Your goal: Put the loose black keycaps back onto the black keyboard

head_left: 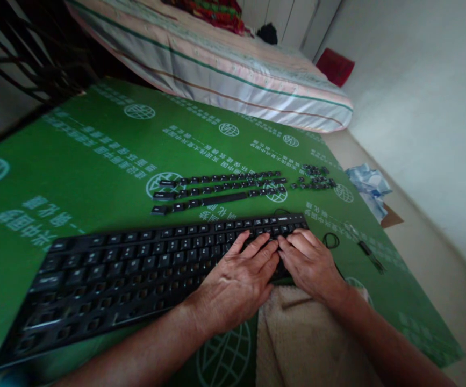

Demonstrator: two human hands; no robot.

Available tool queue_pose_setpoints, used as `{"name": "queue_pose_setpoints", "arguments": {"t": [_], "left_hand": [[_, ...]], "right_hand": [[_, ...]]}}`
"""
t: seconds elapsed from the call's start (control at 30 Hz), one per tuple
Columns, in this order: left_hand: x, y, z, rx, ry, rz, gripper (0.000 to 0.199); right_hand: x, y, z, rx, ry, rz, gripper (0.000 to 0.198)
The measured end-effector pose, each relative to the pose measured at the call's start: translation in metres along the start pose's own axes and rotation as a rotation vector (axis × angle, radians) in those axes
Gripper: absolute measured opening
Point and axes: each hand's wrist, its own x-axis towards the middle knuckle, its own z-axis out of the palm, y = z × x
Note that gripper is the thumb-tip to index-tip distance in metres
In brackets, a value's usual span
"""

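A black keyboard (158, 260) lies at a slant on the green sheet, its upper rows fitted with keycaps and its lower rows showing bare key sockets. My left hand (243, 271) rests over its right part, fingers spread and stretched out. Beside it, my right hand (311, 260) is at the number-pad end, fingers bent and drawn together, the tips meeting my left fingertips. Whatever the right fingers pinch is hidden. Beyond the keyboard, loose keycaps lie in three rows, with a long space bar (224, 199) in the nearest row.
A heap of small keycaps (317, 180) sits to the right of the rows. A black cable (331, 240) and a small dark tool-like item (365, 248) lie right of the keyboard. A beige cloth (301, 338) is below my hands. A mattress (233, 80) stands behind; crumpled plastic (370, 185) lies at right.
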Motion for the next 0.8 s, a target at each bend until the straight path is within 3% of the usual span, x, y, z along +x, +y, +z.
{"name": "queue_pose_setpoints", "arguments": {"t": [0.23, 0.4, 0.8], "left_hand": [[-0.0011, -0.0007, 0.0003, 0.011, 0.005, 0.011, 0.042], [-0.0024, 0.0001, -0.0003, 0.037, 0.035, 0.031, 0.035], [-0.0043, -0.0011, -0.0001, 0.063, 0.073, 0.065, 0.027]], "right_hand": [[-0.0011, -0.0049, 0.0030, 0.049, 0.055, 0.054, 0.028], [-0.0059, -0.0075, 0.0060, 0.096, 0.167, 0.142, 0.029], [-0.0037, -0.0090, 0.0080, 0.076, 0.219, 0.130, 0.024]]}}
